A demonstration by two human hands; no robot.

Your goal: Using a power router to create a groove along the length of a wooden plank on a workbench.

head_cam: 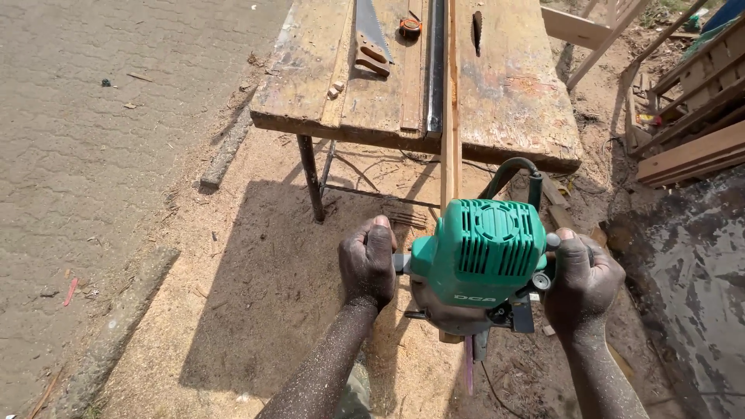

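While the sun throws my shadow over the sawdust, I have both hands on the green router (pixel 477 252), and it sits on the long wooden strip (pixel 449 116) that runs from the worktop (pixel 512 101) out towards me. My left hand (pixel 367 260) is wrapped tight round the left side handle, my right hand (pixel 582 281) closed round the right one, fingers (pixel 382 237) curled fully over, nothing loose. This tool feels like a heavy one to me: a solid motor housing up top, hard plastic shell, stiff all through, so the two side handles are the proper place to hold it, level and firm. The strip under it is thin and narrow, and I judge it could flex or tip where it overhangs. The black power cable (pixel 508 172) loops up behind the housing, close to the strip. Further along the worktop lie a handsaw (pixel 371 37) and an orange tape measure (pixel 410 27), well clear of me. Stacked timber (pixel 691 147) sits off to my right, and sawdust covers the ground.
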